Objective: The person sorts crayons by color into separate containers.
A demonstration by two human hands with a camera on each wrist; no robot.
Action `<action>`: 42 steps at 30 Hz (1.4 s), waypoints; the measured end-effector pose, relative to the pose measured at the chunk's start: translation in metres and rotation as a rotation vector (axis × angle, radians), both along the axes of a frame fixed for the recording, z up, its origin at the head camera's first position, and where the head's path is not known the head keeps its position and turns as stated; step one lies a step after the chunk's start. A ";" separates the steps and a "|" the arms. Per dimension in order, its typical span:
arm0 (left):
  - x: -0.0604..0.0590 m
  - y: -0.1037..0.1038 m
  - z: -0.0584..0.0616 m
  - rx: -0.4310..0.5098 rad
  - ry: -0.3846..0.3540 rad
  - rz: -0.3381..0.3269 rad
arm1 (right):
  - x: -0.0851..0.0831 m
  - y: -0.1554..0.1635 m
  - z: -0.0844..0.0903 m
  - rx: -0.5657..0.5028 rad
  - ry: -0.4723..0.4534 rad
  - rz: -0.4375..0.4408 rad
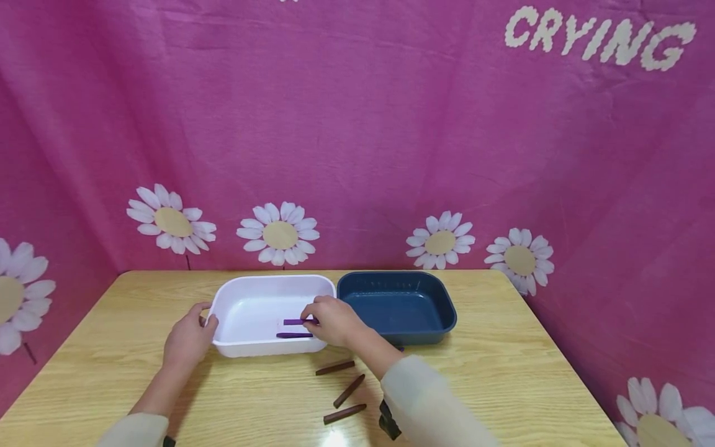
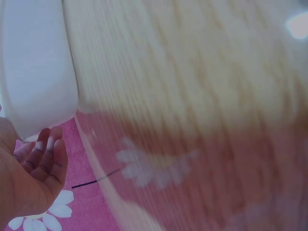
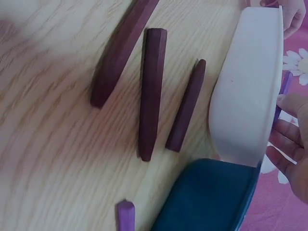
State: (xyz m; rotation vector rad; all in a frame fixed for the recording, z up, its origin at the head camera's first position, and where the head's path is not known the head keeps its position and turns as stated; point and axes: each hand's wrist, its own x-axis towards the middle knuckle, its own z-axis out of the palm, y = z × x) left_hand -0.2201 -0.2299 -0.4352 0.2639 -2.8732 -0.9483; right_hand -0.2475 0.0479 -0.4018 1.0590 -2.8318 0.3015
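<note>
My right hand (image 1: 335,321) is over the right side of a white plastic tub (image 1: 268,349), pinching a purple crayon (image 1: 292,322) between thumb and fingers. A second, darker purple crayon (image 1: 293,335) lies inside the tub just below it. At the tub's left end, my left hand (image 1: 188,338) holds the rim, thumb at the near side. The left wrist view shows that hand's bent fingers (image 2: 48,159) against the tub's end. Three brown crayons (image 1: 335,367) lie apart on the table in front of the tub, large in the right wrist view.
A dark blue tub (image 1: 396,338) stands right beside the white one. Near its front, another purple crayon (image 3: 126,216) lies on the wooden table (image 1: 503,372). Behind the table hangs a pink cloth (image 1: 357,136) with white daisies.
</note>
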 end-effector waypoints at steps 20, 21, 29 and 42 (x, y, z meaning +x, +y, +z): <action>-0.001 -0.002 -0.006 -0.004 0.016 -0.007 | -0.003 -0.019 -0.014 0.036 -0.142 -0.136; -0.001 -0.002 -0.006 -0.004 0.017 -0.007 | -0.003 -0.019 -0.013 0.036 -0.142 -0.144; -0.001 -0.001 -0.003 -0.004 0.010 -0.006 | -0.006 -0.015 -0.013 0.042 -0.116 -0.160; -0.001 -0.001 -0.002 0.002 -0.002 -0.003 | -0.009 -0.014 -0.014 0.044 -0.130 -0.156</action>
